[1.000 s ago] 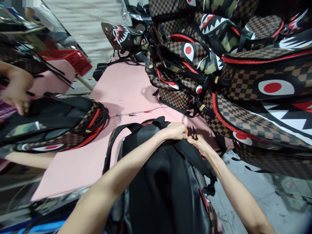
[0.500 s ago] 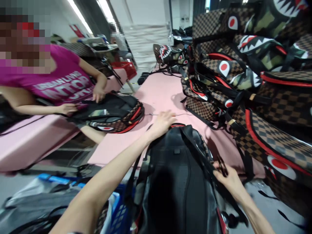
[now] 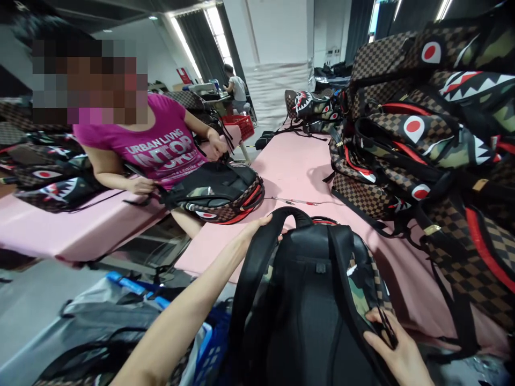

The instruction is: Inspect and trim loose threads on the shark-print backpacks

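Observation:
A black backpack [image 3: 309,300] with checkered and camouflage sides stands upright in front of me, its back panel toward me. My left hand [image 3: 257,228] grips its left shoulder strap [image 3: 257,268] near the top, fingers curled behind the strap. My right hand [image 3: 392,351] presses against the pack's lower right side and holds small black thread snips [image 3: 387,327] between its fingers.
A pink table [image 3: 298,166] runs ahead, with a pen-like tool [image 3: 295,201] lying on it. Several shark-print backpacks [image 3: 422,134] are piled along the right. A person in a magenta shirt [image 3: 161,147] handles another backpack [image 3: 219,190] at left. A blue crate [image 3: 201,343] sits below.
My view has tilted upward. The backpack has been raised upright. My left hand has moved from the pack's top to its shoulder strap, and my right hand has dropped lower on its side.

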`<state>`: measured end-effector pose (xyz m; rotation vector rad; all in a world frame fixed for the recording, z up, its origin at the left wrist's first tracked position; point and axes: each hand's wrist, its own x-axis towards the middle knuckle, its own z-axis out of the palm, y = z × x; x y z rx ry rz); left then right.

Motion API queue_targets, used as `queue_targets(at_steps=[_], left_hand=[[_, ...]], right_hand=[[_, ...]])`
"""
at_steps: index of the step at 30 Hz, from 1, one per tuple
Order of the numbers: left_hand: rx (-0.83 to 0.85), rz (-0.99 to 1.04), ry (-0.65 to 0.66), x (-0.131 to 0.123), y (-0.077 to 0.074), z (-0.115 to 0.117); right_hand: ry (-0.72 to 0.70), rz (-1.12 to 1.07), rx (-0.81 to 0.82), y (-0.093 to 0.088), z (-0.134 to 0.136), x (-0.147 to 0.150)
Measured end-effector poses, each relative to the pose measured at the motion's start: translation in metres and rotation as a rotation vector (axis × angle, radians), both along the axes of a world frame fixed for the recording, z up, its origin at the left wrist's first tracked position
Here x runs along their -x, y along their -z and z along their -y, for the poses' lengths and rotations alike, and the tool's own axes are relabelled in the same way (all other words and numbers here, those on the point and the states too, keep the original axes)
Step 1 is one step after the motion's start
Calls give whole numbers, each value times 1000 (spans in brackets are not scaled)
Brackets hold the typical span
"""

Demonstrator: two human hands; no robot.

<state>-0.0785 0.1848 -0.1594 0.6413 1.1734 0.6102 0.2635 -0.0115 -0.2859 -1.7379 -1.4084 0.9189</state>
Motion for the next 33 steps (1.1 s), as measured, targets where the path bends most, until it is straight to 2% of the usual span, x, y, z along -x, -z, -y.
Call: queue_targets(at_steps=[3, 6, 8, 11, 14, 16, 18, 20, 22, 24, 26, 28, 31, 33], left_hand=[[-5, 101, -19, 4, 16, -24], [-23, 87, 35, 5, 30, -27], [-31, 46, 24, 4, 33, -26], [-75, 85, -92, -1, 26, -24], [-186, 178, -156, -11, 18, -4], [-229, 131, -83, -21, 21, 22], [-203, 22, 21, -32, 35, 52], [-193, -69, 37, -41, 55, 76], [-262, -200, 13, -46, 73, 89], [-377, -382, 35, -45, 81, 90], [-496, -552, 76, -39, 80, 84], [-599, -672, 44, -33, 71, 74], [-757, -795, -72, -29, 55, 52], [-853, -821, -92, -31, 45, 33]], right_hand=[[-10, 6, 12, 12, 2, -1], [-18, 33, 24, 16, 1, -1], [-13, 55, 38, 14, -2, 1], [-12, 56, 59, 7, -4, 3], [7, 15, 76, -2, -5, 1], [62, -14, 77, -12, -7, -2], [119, -13, 46, -26, -14, -6], [121, 47, -5, -45, -28, -6], [78, 169, -66, -67, -47, 1], [19, 295, -145, -87, -67, 16], [-50, 381, -226, -102, -84, 33], [-98, 411, -277, -110, -97, 49], [-87, 388, -300, -110, -110, 63], [-78, 360, -308, -107, -117, 66]])
